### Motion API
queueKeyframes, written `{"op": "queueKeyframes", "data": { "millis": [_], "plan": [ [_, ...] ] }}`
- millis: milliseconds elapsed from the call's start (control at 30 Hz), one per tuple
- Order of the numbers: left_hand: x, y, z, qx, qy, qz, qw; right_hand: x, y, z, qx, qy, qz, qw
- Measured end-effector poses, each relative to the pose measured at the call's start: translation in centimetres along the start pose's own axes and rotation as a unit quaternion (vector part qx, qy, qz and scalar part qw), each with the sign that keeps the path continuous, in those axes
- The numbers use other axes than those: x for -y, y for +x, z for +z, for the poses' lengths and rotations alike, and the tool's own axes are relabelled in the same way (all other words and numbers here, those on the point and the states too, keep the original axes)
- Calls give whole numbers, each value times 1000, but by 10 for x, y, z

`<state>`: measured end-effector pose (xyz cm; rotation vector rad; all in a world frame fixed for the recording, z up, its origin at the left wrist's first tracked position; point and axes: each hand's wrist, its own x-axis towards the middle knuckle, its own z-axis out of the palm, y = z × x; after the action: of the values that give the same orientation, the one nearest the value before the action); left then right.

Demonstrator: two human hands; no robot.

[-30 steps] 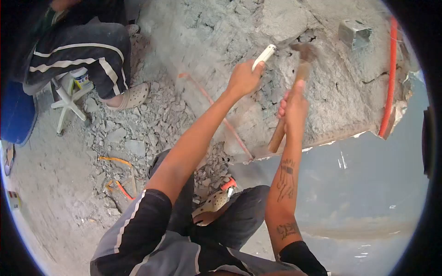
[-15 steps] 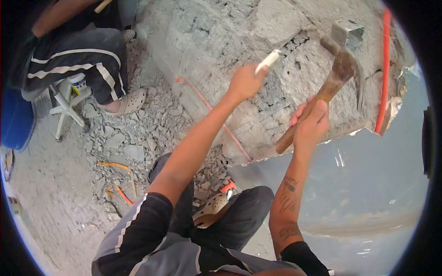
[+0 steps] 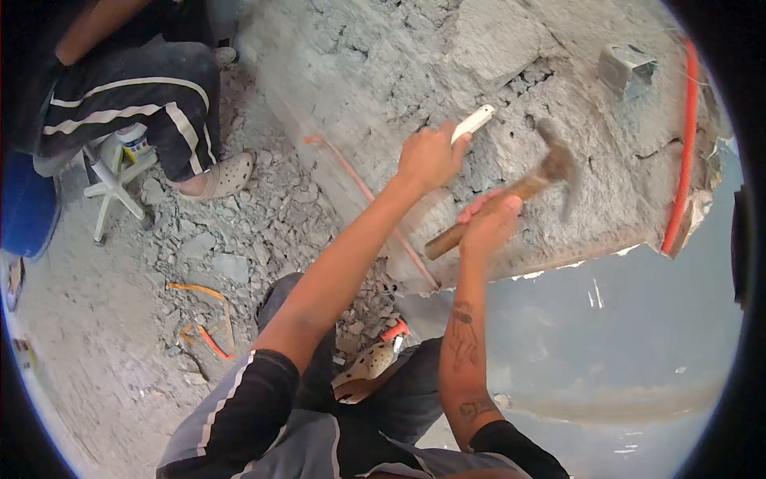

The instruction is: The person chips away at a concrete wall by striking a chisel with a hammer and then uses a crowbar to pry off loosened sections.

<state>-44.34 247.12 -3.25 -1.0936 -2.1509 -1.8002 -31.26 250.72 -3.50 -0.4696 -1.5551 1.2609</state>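
My left hand (image 3: 432, 159) is closed around a pale, flat-sided chisel (image 3: 475, 120), held over the rough, broken concrete (image 3: 415, 56). One end of the chisel sticks out past my fingers; the rest is hidden in and behind the hand. In my right hand (image 3: 490, 227) is a claw hammer (image 3: 527, 188), gripped partway along its wooden handle. Its slightly blurred head is up and to the right of the hand, close to the chisel's exposed end but apart from it. A thin pinkish conduit (image 3: 351, 173) crosses the concrete below my left hand.
A metal electrical box (image 3: 628, 70) and an orange corrugated conduit (image 3: 681, 152) are at the right. Rubble (image 3: 263, 211) covers the floor at left. Another person's leg (image 3: 128, 104) is by a wheeled stool base (image 3: 116, 188) and a blue bin (image 3: 26, 207).
The hammer and my right hand have moved left and down, bringing the hammer head nearer the chisel. My left hand still grips the chisel, and the view has shifted slightly.
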Motion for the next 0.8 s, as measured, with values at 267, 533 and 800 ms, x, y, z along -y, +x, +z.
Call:
{"op": "queueKeyframes", "data": {
  "millis": [267, 533, 800],
  "plan": [
    [-2, -9, 2, -3, -26, 32, 999, -9, -5, -11, -32, 34, 124, 991],
    [-9, -15, 6, -50, -50, 14, 997, 0, -18, -9, -30, 38, 75, 996],
    [10, -9, 7, -37, -57, -13, 998, -18, -5, 6, -14, 13, 5, 1000]
  ]
}}
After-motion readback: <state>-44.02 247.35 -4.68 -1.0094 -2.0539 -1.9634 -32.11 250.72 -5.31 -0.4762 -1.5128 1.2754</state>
